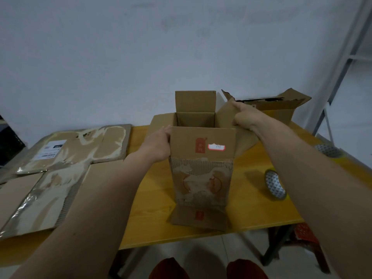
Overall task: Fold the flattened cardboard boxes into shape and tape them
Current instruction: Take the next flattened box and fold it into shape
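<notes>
The box (202,174) stands upright mid-table, top flaps splayed. The left hand (159,144) grips the near flap's left edge and the right hand (244,117) has its fingers curled round the right flap, probably squaring it up. Flattened cardboard (60,174) waits left on the yellow table (261,210), tape roll (275,185) right. Plain pale wall behind.

Matt brown cardboard box (202,158), its skin torn rough (ribbed core showing); glossy tape roll (275,185); smooth yellow wooden bench (157,208).
</notes>
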Action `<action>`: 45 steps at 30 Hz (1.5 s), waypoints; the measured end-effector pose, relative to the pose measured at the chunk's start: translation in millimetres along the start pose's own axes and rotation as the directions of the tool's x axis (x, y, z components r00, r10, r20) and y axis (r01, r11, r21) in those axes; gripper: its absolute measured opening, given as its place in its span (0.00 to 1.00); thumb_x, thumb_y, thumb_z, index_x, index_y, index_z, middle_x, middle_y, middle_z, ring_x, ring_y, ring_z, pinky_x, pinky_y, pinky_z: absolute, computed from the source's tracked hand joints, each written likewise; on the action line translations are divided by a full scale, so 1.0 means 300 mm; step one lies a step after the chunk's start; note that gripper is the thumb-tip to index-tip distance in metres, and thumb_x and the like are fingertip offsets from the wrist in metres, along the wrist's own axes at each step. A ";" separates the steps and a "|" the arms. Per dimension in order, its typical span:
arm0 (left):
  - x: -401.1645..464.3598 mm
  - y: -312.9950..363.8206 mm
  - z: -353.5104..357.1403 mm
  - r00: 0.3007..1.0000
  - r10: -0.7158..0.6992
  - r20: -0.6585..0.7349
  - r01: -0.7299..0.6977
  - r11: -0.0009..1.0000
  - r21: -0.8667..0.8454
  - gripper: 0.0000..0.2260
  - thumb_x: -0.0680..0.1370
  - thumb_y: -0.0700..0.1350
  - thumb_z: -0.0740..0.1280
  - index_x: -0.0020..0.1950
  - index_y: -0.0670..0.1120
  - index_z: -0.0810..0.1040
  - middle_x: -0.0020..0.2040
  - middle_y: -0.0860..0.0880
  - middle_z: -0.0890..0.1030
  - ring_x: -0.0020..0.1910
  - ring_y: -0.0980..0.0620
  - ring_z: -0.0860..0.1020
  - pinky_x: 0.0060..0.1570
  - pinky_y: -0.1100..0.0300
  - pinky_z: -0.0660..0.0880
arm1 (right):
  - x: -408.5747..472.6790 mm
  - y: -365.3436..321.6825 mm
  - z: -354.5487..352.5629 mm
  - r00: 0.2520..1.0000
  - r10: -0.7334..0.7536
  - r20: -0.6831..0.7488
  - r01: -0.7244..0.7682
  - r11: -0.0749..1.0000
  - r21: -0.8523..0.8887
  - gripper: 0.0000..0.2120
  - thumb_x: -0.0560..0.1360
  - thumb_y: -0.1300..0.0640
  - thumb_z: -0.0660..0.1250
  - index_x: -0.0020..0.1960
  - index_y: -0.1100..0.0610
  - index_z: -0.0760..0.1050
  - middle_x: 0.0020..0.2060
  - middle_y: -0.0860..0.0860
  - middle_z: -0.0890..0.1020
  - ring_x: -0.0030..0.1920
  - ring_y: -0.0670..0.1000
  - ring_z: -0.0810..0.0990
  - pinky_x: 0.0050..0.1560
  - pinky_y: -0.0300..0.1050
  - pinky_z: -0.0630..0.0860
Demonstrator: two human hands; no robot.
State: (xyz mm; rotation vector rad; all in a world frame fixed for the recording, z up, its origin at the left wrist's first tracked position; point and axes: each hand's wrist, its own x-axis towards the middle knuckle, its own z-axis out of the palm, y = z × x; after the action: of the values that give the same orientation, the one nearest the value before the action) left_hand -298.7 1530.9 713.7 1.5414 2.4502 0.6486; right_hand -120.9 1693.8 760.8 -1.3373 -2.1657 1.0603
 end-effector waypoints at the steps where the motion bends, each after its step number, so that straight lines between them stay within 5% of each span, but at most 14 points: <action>1: 0.008 -0.001 0.000 1.000 0.002 -0.003 -0.002 1.000 -0.009 0.17 0.80 0.43 0.63 0.69 0.51 0.70 0.69 0.47 0.72 0.69 0.44 0.68 0.68 0.45 0.67 | 0.007 0.006 0.000 1.000 -0.002 -0.001 0.002 1.000 0.009 0.31 0.78 0.68 0.55 0.77 0.47 0.55 0.74 0.54 0.60 0.65 0.56 0.69 0.41 0.41 0.72; 3: 0.014 -0.002 0.000 1.000 0.016 -0.015 -0.017 0.999 -0.037 0.13 0.79 0.42 0.64 0.60 0.56 0.71 0.61 0.47 0.76 0.63 0.43 0.72 0.63 0.43 0.71 | 0.018 0.024 0.001 1.000 0.002 -0.003 -0.002 0.999 0.053 0.27 0.79 0.68 0.55 0.74 0.47 0.62 0.73 0.53 0.64 0.65 0.55 0.69 0.53 0.45 0.74; 9: -0.042 0.013 -0.021 0.997 0.062 0.047 -0.061 0.998 -0.023 0.11 0.77 0.39 0.66 0.44 0.55 0.70 0.49 0.49 0.74 0.57 0.42 0.75 0.58 0.47 0.73 | -0.007 0.035 -0.025 1.000 0.015 0.017 -0.016 0.994 0.104 0.23 0.79 0.67 0.59 0.70 0.49 0.70 0.69 0.54 0.67 0.52 0.53 0.71 0.49 0.48 0.74; 15: -0.149 0.039 -0.030 0.996 0.070 0.058 -0.074 0.994 0.076 0.09 0.80 0.41 0.63 0.59 0.50 0.75 0.53 0.52 0.74 0.56 0.51 0.71 0.55 0.59 0.68 | -0.065 0.039 -0.054 0.992 0.056 0.116 -0.074 0.985 0.155 0.24 0.79 0.67 0.60 0.70 0.47 0.70 0.66 0.55 0.68 0.44 0.52 0.74 0.37 0.48 0.76; 19: -0.183 0.047 -0.031 0.992 0.044 0.118 -0.010 0.962 -0.274 0.07 0.84 0.45 0.57 0.55 0.52 0.74 0.56 0.49 0.76 0.62 0.44 0.73 0.62 0.53 0.69 | -0.086 0.081 -0.025 0.999 -0.003 0.041 0.000 0.996 0.086 0.24 0.80 0.61 0.61 0.73 0.48 0.64 0.69 0.54 0.67 0.50 0.52 0.73 0.42 0.45 0.73; 21: -0.206 0.011 -0.054 0.986 -0.040 0.160 0.120 0.837 -0.533 0.19 0.83 0.56 0.53 0.68 0.48 0.71 0.68 0.45 0.72 0.71 0.43 0.67 0.70 0.51 0.63 | -0.092 0.115 -0.006 0.997 -0.071 0.022 0.072 0.997 -0.023 0.23 0.81 0.55 0.59 0.75 0.48 0.61 0.71 0.54 0.66 0.59 0.55 0.73 0.53 0.49 0.74; 24: -0.230 -0.071 -0.071 0.959 0.079 0.271 0.159 0.645 -0.748 0.44 0.68 0.78 0.51 0.77 0.55 0.61 0.75 0.55 0.65 0.74 0.53 0.62 0.73 0.52 0.57 | -0.090 0.161 0.019 0.991 -0.130 -0.015 0.121 0.952 -0.283 0.22 0.81 0.48 0.54 0.75 0.50 0.61 0.75 0.56 0.59 0.71 0.61 0.62 0.70 0.57 0.62; 27: -0.245 -0.054 -0.067 0.942 0.132 0.308 0.104 0.757 -0.645 0.49 0.59 0.79 0.64 0.74 0.56 0.63 0.68 0.60 0.72 0.68 0.57 0.70 0.67 0.56 0.69 | -0.120 0.164 0.039 0.953 -0.295 -0.067 0.210 0.805 -0.555 0.20 0.82 0.48 0.52 0.72 0.52 0.65 0.77 0.54 0.54 0.76 0.60 0.50 0.74 0.56 0.51; 29: -0.232 -0.020 -0.049 0.951 0.076 0.298 0.100 0.842 -0.531 0.48 0.59 0.74 0.71 0.74 0.55 0.63 0.66 0.57 0.73 0.65 0.55 0.73 0.67 0.53 0.71 | -0.137 0.153 0.046 0.919 -0.392 -0.049 0.278 0.728 -0.627 0.19 0.83 0.49 0.50 0.68 0.56 0.70 0.72 0.57 0.66 0.71 0.60 0.63 0.70 0.55 0.61; 32: -0.223 0.009 -0.022 0.982 0.000 0.191 0.095 0.868 -0.487 0.34 0.71 0.63 0.69 0.73 0.53 0.63 0.65 0.57 0.73 0.64 0.57 0.73 0.64 0.59 0.70 | -0.160 0.136 0.047 0.933 -0.350 -0.079 0.296 0.876 -0.380 0.19 0.84 0.51 0.48 0.57 0.61 0.73 0.53 0.57 0.78 0.51 0.57 0.75 0.48 0.48 0.70; 35: -0.226 0.010 -0.008 0.989 -0.057 0.139 0.111 0.901 -0.419 0.42 0.75 0.58 0.68 0.80 0.48 0.47 0.78 0.52 0.57 0.76 0.51 0.59 0.67 0.59 0.61 | -0.193 0.114 0.028 0.952 -0.293 -0.087 0.282 0.953 -0.112 0.26 0.83 0.45 0.44 0.66 0.60 0.71 0.64 0.57 0.75 0.64 0.58 0.72 0.57 0.47 0.66; 38: -0.222 0.016 0.004 0.992 -0.074 0.106 0.107 0.932 -0.348 0.44 0.75 0.57 0.69 0.80 0.47 0.45 0.80 0.49 0.53 0.77 0.49 0.56 0.71 0.54 0.59 | -0.237 0.099 0.020 0.960 -0.269 0.075 0.273 0.961 -0.052 0.31 0.78 0.35 0.50 0.74 0.53 0.62 0.73 0.53 0.66 0.71 0.56 0.65 0.64 0.49 0.64; 42: -0.220 0.042 -0.002 0.992 -0.074 0.100 0.100 0.952 -0.289 0.43 0.74 0.57 0.70 0.80 0.46 0.47 0.79 0.48 0.54 0.77 0.47 0.57 0.72 0.52 0.60 | -0.238 0.094 0.060 0.932 -0.234 0.275 0.346 0.798 -0.493 0.44 0.70 0.31 0.63 0.77 0.51 0.52 0.77 0.53 0.55 0.76 0.57 0.53 0.74 0.57 0.53; 45: -0.222 0.070 -0.017 0.993 -0.059 0.104 0.081 0.970 -0.228 0.41 0.75 0.57 0.68 0.79 0.45 0.50 0.79 0.47 0.57 0.76 0.47 0.58 0.71 0.52 0.60 | -0.203 0.102 0.068 0.933 -0.217 0.287 0.349 0.742 -0.572 0.45 0.69 0.29 0.61 0.77 0.49 0.52 0.77 0.53 0.53 0.77 0.57 0.49 0.75 0.58 0.49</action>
State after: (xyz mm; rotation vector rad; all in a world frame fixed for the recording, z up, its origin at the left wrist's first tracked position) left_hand -253.8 1478.1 722.2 1.3582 2.2549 0.7961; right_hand -87.5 1640.1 728.2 -1.0918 -2.9181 0.3731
